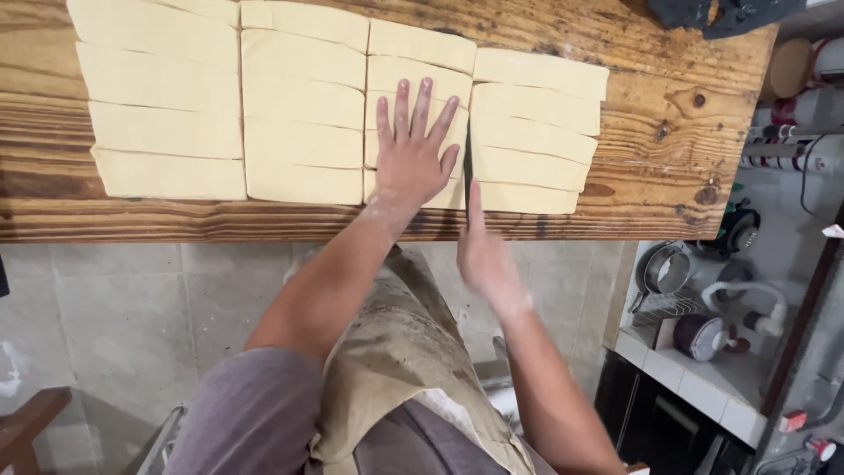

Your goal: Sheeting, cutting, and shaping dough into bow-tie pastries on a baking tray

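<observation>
Pale yellow dough [299, 105] lies on a wooden table [668, 132], cut into four columns of strips. My left hand [411, 149] rests flat, fingers spread, on the third column of strips [413, 53]. My right hand [482, 251] is at the table's near edge, held edge-on with a finger pointing along the gap between the third column and the fourth column [536, 132]. A thin dark blade [468, 158] lies in that gap; whether my right hand grips it I cannot tell. Both hands are dusted with flour.
A dark cloth [721, 13] lies at the table's far right corner. Below right, a tiled counter [694, 369] holds pots, a wire rack and small appliances. Grey floor tiles [105, 308] show on the left, with a wooden piece [26, 422] at bottom left.
</observation>
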